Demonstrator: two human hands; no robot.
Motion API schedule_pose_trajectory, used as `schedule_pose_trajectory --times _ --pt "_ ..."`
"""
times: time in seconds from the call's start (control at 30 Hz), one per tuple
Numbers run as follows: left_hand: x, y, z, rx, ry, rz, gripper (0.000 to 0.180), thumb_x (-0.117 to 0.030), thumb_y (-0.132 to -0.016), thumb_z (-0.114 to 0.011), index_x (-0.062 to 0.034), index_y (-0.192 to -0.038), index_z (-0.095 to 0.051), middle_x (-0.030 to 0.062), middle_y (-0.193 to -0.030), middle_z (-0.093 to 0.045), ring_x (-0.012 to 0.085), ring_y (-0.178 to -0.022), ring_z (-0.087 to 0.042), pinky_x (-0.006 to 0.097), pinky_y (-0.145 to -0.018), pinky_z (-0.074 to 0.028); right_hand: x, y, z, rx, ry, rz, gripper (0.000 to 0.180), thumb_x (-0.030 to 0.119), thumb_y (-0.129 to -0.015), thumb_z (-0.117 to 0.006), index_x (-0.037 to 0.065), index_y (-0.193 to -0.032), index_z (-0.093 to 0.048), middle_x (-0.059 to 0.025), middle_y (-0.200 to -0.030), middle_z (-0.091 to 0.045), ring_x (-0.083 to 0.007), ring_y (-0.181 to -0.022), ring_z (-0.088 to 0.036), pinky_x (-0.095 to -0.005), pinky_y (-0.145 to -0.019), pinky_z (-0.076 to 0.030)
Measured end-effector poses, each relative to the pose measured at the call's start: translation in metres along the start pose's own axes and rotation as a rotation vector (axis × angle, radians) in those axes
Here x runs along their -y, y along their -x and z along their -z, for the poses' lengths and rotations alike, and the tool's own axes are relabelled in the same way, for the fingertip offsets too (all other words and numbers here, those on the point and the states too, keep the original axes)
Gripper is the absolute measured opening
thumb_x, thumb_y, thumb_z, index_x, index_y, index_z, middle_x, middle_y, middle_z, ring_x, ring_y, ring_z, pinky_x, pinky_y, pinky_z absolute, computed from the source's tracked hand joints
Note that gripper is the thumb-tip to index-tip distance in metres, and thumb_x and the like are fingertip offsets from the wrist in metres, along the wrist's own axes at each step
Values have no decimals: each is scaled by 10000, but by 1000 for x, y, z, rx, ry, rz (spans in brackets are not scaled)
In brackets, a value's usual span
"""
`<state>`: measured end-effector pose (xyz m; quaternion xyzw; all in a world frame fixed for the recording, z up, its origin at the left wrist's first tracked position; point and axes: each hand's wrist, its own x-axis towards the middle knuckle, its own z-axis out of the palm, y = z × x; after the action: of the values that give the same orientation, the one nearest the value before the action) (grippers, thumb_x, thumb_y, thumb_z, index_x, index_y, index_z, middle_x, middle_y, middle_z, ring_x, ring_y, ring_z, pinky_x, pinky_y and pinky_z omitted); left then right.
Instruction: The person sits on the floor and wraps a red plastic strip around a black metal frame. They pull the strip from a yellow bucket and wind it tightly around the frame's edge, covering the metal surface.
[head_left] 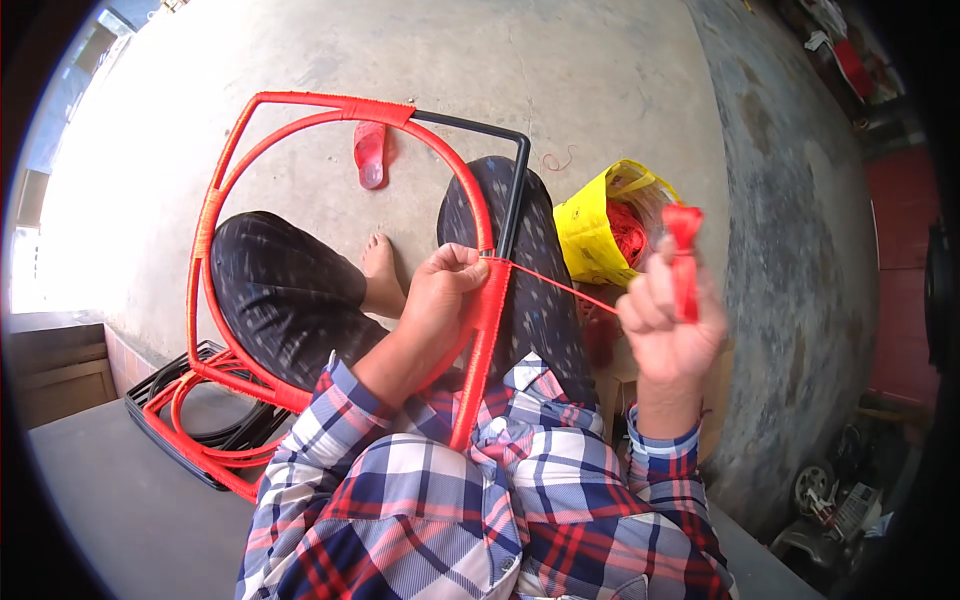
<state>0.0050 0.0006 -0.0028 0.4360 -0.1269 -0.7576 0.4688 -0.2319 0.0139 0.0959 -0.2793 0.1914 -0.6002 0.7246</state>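
Our left hand (432,300) pinches the frame (489,308); our right hand (662,325) grasps the red strip (684,262). We see most sides wrapped, but the far right corner (517,136) is bare black.

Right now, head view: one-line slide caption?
Left hand grips a partly red-wrapped black frame while the right hand holds a red strand taut.
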Motion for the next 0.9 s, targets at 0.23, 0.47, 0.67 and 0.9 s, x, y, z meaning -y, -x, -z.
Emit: schedule_pose_trajectory --times 0.23,0.47,0.67,0.9 --pt "-5 0 -3 -3 76 14 51 -13 -957 -546 -31 -1004 -550 58 -886 -635 140 -785 -652 273 -758 -561 82 6 39 -39 29 510 291 123 -953 -496 -31 -1198 -523 8 -677 -359 -81 -562 -307 -265 -533 -267" --pt "-12 9 -16 43 169 12 126 -45 -978 -536 -4 -1097 -540 82 -979 -633 159 -845 -648 305 -776 -558 -28 -3 16 331 1375 -170 186 116 -848 -634 13 -995 -683 -104 -841 -637 -244 -703 -622 -364 -638 -486" --pt "-21 16 -20 44 132 97 125 -41 -1002 -485 7 -1106 -535 110 -988 -641 191 -839 -668 314 -780 -581 -82 -34 16 -2 1395 -126 424 76 -857 -653 13 -1268 -567 -173 -854 -652 -313 -780 -669 -398 -706 -518" --pt "-3 4 1 -115 181 -83 107 -152 -1030 -476 -65 -1006 -532 32 -854 -578 120 -739 -566 280 -705 -529 -88 -51 23 -117 1157 230 684 3 -811 -683 84 -1442 -432 -69 -1159 -595 -186 -990 -601 -321 -825 -498"
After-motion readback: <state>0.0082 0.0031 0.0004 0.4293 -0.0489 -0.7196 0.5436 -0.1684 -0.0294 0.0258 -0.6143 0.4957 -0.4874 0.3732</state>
